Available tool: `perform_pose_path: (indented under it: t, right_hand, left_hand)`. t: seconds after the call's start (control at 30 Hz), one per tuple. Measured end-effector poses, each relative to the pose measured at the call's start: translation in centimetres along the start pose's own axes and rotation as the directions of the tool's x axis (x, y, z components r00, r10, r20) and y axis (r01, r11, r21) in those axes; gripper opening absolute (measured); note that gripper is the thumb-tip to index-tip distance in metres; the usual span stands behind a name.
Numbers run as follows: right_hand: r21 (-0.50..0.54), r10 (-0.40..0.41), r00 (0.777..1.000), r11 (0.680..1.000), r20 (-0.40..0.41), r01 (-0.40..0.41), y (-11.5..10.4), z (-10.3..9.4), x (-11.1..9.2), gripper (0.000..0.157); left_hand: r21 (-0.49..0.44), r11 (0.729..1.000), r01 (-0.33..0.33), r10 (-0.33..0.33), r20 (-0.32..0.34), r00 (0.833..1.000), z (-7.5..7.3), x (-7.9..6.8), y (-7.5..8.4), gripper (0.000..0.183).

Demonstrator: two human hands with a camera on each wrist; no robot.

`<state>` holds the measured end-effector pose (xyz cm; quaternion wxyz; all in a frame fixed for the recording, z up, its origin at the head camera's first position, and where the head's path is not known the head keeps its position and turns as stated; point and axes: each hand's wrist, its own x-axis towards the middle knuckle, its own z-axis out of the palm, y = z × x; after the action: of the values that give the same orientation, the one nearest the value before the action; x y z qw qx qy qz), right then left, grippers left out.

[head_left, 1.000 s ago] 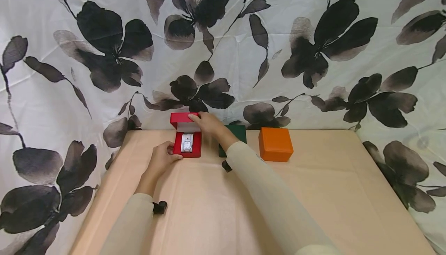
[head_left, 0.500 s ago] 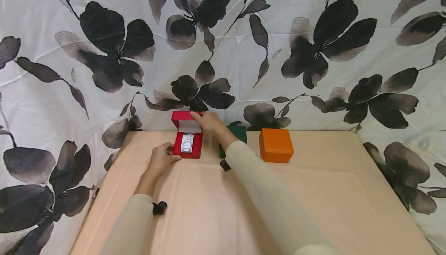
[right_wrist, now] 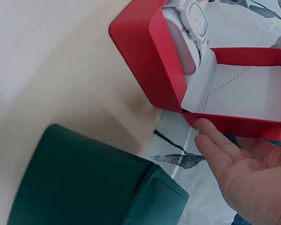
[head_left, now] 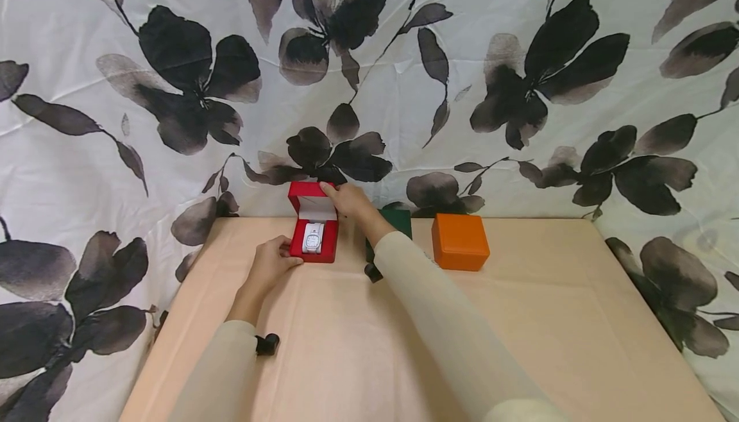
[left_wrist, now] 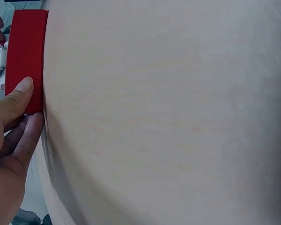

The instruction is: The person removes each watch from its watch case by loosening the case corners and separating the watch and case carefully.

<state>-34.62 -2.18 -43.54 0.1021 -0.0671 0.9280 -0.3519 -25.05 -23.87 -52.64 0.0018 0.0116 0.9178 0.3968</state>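
A red watch box (head_left: 296, 242) stands on the table near its back edge with the lid (head_left: 306, 189) raised. Inside, a white wristwatch (head_left: 313, 240) is wrapped round a pale cushion. My left hand (head_left: 271, 261) grips the box's front left corner; in the left wrist view the thumb presses on the red front face and the fingers lie along the side. My right hand (head_left: 353, 202) holds the lid at its right side, thumb over the upper edge. From the right wrist, the white lining of the lid (right_wrist: 253, 89) shows, with fingertips against the lid's red side.
A green box (right_wrist: 79, 178) stands just right of the red one, partly hidden behind my right forearm in the head view. Farther right is a closed orange box (head_left: 460, 242). A floral cloth (head_left: 358, 108) hangs directly behind the table's back edge.
The lid has tilted back slightly under my right hand, so more of its white lining shows. My left hand keeps its grip on the corner. The head view has shifted a little.
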Motion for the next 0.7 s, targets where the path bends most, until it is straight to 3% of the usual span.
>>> perform_pose_path:
  t: [0.47,0.6,0.7]
  right_hand:
    - [0.213,-0.002,1.0,0.977,0.02,-0.002,1.2,0.7,-1.9,0.075]
    - [0.36,0.018,0.996,0.933,-0.082,0.013,1.4,1.2,-2.7,0.071]
    - [0.471,0.031,0.979,0.88,-0.201,0.069,1.5,1.9,-3.5,0.061]
  left_hand:
    - [0.014,1.0,0.0,0.0,0.02,1.0,-0.3,-0.2,0.1,0.046]
    - [0.012,1.0,0.01,-0.01,0.047,0.999,-0.5,-0.5,0.3,0.056]
    - [0.001,1.0,0.01,-0.01,0.05,0.999,-0.9,-0.7,0.6,0.066]
